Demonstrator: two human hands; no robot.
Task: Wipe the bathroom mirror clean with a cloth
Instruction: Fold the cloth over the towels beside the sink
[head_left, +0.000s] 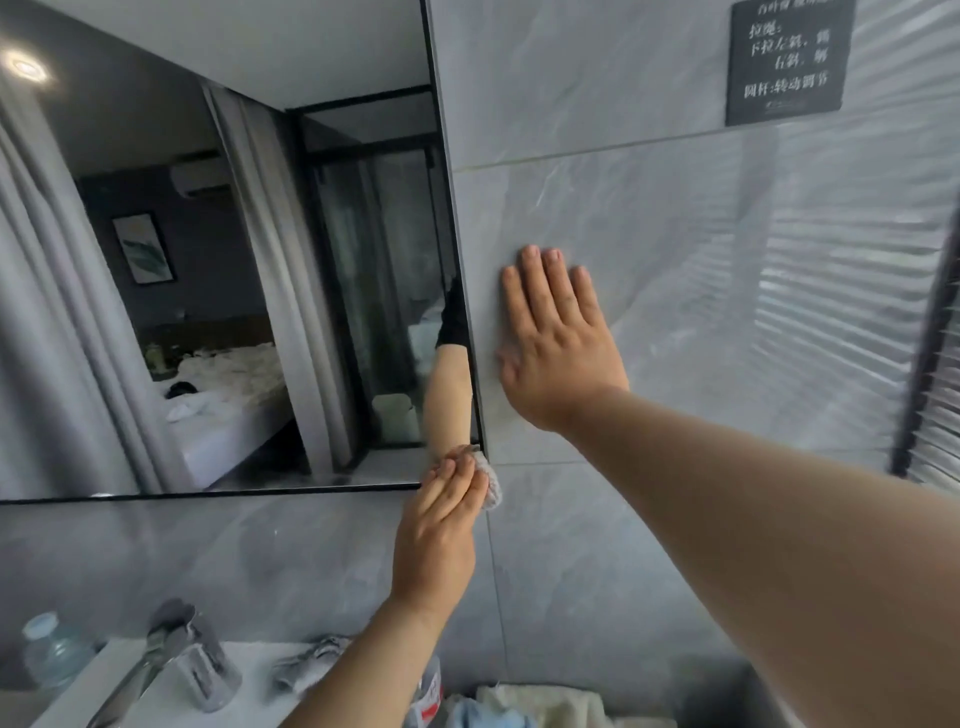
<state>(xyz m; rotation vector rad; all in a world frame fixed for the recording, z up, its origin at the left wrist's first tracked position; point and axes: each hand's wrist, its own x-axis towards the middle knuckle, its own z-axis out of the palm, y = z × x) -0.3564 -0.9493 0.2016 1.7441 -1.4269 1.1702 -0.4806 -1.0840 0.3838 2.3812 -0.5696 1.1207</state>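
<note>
A person works the bottom right corner of a bathroom mirror (208, 260), the left hand (441, 525) pressing a small grey cloth (492, 486) against the frame where glass meets tile. The fingers lie close together and reach forward over the cloth, which bunches just beyond and to the right of the fingertips, part of it spilling past the mirror's edge onto the wall (649, 234). Whether the thumb pinches the cloth from beneath cannot be told; it is hidden under the hand.

The right hand (558, 338) lies flat on the tile just right of the mirror's side edge, fingers straight and slightly spread, holding nothing. It appears to serve as a brace, steadying the body as the person leans in over the basin.

The cloth sits at the very corner, likely because grime collects along the frame there; the wiping seems to have reached the mirror's last margin.

Below the left wrist, a second cloth (311, 662), a tap (171, 654) and a water bottle (52, 649) rest on the counter.
</note>
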